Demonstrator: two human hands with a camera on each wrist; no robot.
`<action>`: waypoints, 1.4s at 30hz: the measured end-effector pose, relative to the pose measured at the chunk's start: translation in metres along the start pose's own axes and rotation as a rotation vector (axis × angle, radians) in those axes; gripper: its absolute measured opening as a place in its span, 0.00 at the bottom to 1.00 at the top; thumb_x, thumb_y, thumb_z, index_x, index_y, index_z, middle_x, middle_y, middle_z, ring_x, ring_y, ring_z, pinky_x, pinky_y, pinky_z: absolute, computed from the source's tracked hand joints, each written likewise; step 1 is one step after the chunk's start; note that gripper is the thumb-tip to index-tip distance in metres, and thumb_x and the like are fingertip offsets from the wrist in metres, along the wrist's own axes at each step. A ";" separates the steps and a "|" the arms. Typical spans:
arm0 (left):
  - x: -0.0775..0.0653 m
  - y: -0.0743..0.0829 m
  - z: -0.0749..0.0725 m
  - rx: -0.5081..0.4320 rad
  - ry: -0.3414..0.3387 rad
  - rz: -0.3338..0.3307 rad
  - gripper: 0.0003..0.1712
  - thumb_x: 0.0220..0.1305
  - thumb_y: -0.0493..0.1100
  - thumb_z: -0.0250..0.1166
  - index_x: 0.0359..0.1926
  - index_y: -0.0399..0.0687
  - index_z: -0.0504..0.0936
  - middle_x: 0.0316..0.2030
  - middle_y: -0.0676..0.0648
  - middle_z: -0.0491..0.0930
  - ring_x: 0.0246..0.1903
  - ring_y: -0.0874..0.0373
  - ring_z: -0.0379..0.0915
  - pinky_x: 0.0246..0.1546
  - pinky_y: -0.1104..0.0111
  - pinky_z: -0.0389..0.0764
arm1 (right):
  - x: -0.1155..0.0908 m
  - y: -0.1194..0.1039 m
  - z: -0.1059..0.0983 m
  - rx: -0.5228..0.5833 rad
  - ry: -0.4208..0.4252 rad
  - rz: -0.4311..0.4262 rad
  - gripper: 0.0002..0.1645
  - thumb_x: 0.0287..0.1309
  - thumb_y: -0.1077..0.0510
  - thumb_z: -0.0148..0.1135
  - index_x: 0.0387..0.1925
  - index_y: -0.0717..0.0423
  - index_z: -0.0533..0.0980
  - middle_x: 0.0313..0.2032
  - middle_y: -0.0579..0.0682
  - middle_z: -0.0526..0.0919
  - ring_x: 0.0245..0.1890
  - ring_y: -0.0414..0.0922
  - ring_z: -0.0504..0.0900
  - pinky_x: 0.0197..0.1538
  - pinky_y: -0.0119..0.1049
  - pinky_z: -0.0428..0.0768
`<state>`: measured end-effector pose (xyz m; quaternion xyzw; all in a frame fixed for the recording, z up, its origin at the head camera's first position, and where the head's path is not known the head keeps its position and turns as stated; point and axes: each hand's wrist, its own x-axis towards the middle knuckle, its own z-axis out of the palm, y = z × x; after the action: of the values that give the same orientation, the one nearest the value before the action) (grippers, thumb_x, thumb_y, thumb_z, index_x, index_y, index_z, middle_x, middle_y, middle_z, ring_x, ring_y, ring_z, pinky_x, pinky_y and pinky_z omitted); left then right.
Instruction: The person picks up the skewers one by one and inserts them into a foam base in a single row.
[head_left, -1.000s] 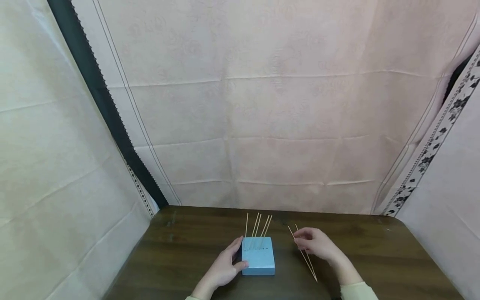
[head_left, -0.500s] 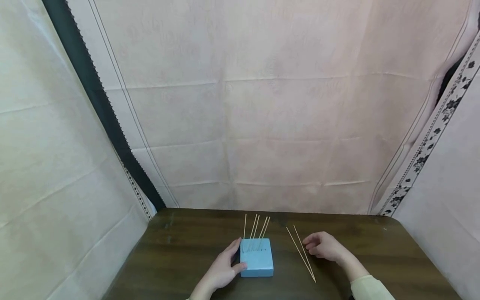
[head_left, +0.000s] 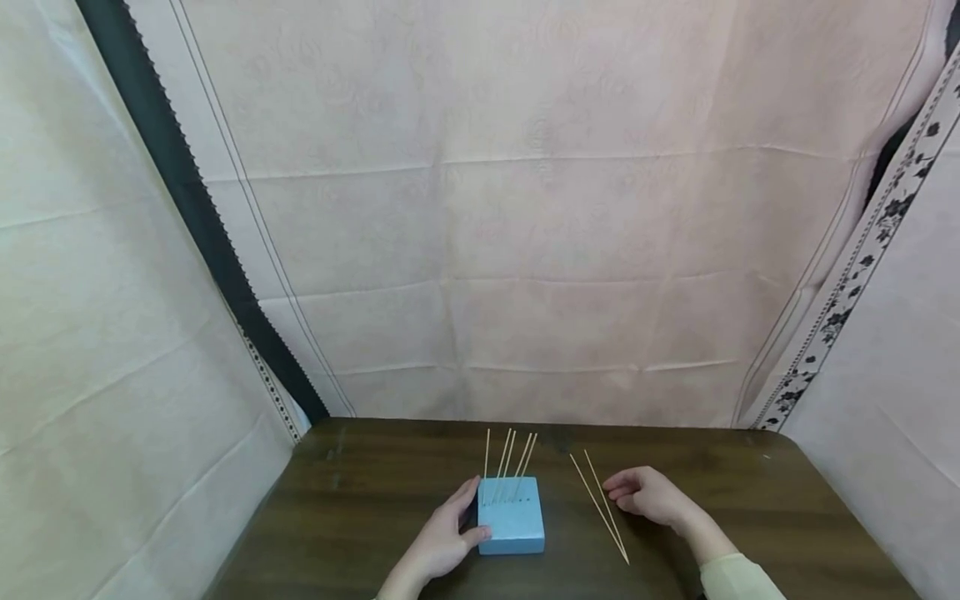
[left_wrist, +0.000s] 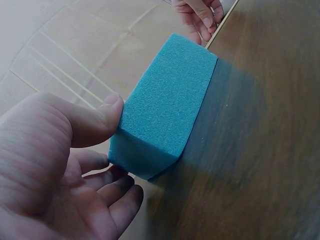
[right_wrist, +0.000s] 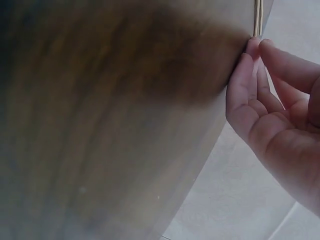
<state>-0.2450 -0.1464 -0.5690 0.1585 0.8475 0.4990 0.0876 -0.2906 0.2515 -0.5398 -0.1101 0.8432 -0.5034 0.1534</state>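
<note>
My left hand grips a light blue foam block by its left side, thumb on the near face and fingers behind. In the left wrist view, the thumb presses the block's edge. Several thin wooden skewers stand upright in the top of the block, slightly fanned. To the right, two loose skewers lie on the table in a narrow V, their near ends together. My right hand is beside them with fingers loosely bent, fingertips right at the right-hand skewer. In the right wrist view, thumb and index fingertips are close together beside the skewers.
The dark brown wooden table has rounded far corners. A pale cloth backdrop hangs behind its far edge. More cloth hangs along the left and right sides.
My right hand has drawn back to the right from over the two loose skewers to beside them. The skewers and the left hand on the block keep their places; the view shifts slightly.
</note>
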 end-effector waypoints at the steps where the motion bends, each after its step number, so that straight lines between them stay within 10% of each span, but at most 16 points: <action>1: 0.000 -0.001 0.000 -0.002 0.001 -0.003 0.49 0.72 0.46 0.72 0.83 0.36 0.57 0.82 0.30 0.54 0.80 0.33 0.51 0.75 0.39 0.61 | 0.000 0.000 0.001 -0.001 -0.002 -0.009 0.17 0.65 0.74 0.63 0.55 0.74 0.81 0.45 0.56 0.87 0.48 0.53 0.86 0.49 0.43 0.87; 42: 0.000 -0.002 0.001 0.005 0.010 -0.013 0.48 0.73 0.45 0.71 0.84 0.37 0.57 0.82 0.31 0.53 0.80 0.35 0.52 0.75 0.40 0.62 | -0.003 -0.003 0.010 -0.225 0.128 0.025 0.17 0.50 0.67 0.83 0.42 0.63 0.85 0.32 0.48 0.83 0.33 0.45 0.81 0.36 0.40 0.84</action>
<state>-0.2452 -0.1470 -0.5715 0.1505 0.8503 0.4970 0.0860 -0.2840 0.2425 -0.5409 -0.0837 0.9036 -0.4099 0.0920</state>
